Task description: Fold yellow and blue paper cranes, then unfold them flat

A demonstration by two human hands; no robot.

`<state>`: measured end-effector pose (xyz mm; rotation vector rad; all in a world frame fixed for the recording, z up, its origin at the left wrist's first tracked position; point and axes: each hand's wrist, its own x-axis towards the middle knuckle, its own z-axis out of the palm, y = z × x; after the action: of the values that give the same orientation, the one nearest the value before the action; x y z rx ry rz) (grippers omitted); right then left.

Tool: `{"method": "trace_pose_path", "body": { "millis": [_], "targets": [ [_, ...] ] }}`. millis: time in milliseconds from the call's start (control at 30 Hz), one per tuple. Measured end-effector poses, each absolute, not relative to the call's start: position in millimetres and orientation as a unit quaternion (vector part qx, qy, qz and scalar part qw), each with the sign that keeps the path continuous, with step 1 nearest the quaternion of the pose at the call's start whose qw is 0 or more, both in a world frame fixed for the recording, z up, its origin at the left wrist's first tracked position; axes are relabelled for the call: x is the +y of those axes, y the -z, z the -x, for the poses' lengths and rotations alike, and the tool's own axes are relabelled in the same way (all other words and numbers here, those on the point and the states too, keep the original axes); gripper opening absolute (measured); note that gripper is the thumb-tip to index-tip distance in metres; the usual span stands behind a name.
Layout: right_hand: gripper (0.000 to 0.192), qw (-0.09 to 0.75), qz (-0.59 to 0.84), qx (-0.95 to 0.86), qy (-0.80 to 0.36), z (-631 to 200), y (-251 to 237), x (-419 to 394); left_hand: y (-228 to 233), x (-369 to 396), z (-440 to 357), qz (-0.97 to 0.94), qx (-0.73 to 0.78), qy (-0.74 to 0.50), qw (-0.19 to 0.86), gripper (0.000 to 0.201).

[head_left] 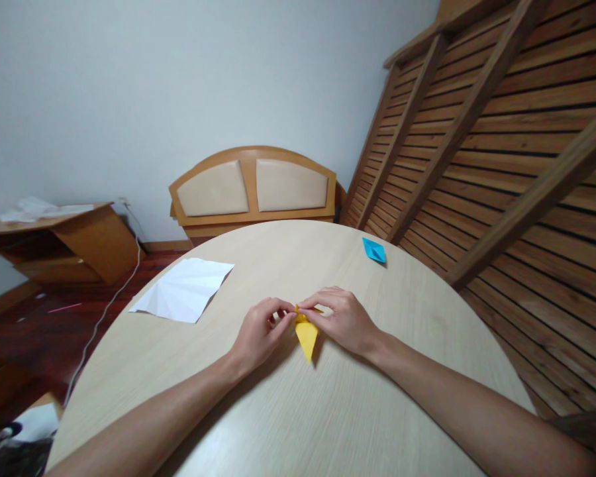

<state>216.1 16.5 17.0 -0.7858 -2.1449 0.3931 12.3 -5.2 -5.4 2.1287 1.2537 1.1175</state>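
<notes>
Between my two hands is a piece of folded yellow paper point(306, 339), its long pointed flap hanging toward me over the table. My left hand point(264, 329) pinches the paper's upper left part between thumb and fingertips. From the other side, my right hand point(341, 318) grips the upper right part, its fingers bent over the folds. The fingertips nearly meet at the top, so the creases there are partly hidden. A folded blue paper piece point(374, 250) lies apart, near the table's far right edge.
A creased white sheet point(185, 289) lies on the round table point(377, 411) at the left. Beyond the table stands a headboard point(253, 185). Wooden slats point(516, 132) lean at the right. On the left are a low cabinet point(94, 245) and a white cable point(104, 315) on the floor.
</notes>
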Motion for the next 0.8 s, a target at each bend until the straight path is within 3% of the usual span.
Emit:
{"method": "trace_pose_path", "body": {
  "millis": [800],
  "targets": [
    [0.007,0.427,0.259,-0.862,-0.087,-215.1,-12.9,17.7,4.7,-6.6,-12.7,-0.769,0.453,-0.405,0.197,0.016]
  ]
}}
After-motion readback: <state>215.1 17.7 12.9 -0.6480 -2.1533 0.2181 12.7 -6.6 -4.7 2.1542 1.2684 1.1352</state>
